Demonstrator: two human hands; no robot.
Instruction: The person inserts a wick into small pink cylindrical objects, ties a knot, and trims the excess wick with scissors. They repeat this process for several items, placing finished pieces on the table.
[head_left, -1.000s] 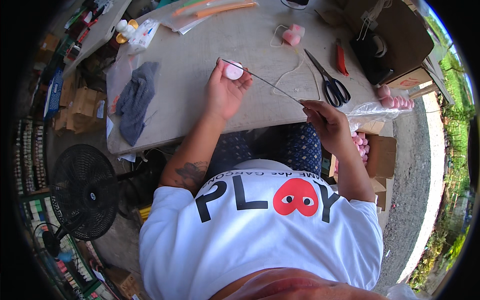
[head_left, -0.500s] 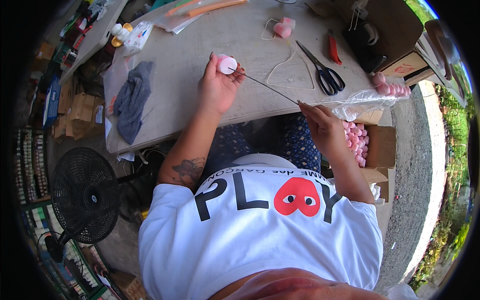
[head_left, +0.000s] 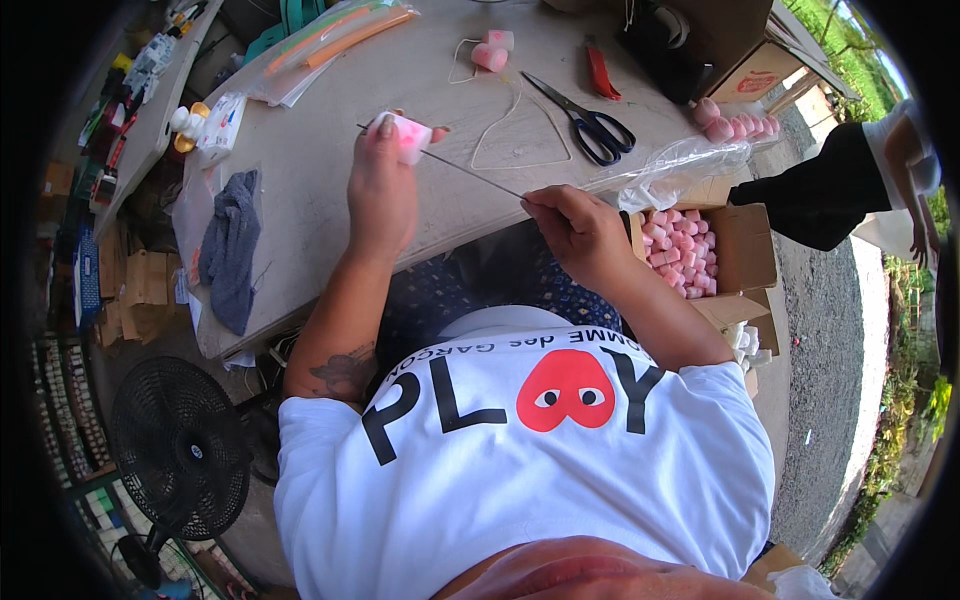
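My left hand [head_left: 384, 185] is closed around a pink-and-white, marshmallow-like cylinder [head_left: 411, 142] above the table. A long thin metal needle [head_left: 470, 172] runs through the piece, and its tip pokes out on the far left side. The needle's other end is pinched between the fingertips of my right hand [head_left: 578, 225]. Beyond my hands, two similar pieces [head_left: 490, 56] lie on the table with a thin cream string [head_left: 512, 108] trailing in a loop. Black-handled scissors [head_left: 592, 128] lie partly open to the right of the string.
A cardboard box [head_left: 745, 245] of many pink pieces stands right of my right arm. Clear plastic [head_left: 670, 165] and a row of pieces [head_left: 735, 127] sit at the table's right edge. A grey cloth [head_left: 230, 245] lies left. A fan [head_left: 180, 445] stands lower left; a person [head_left: 830, 185] is at right.
The needle has gone from the cylinder's near face to right through it, its tip now showing beyond. The left hand has turned the piece. The view has shifted; another person appears at right.
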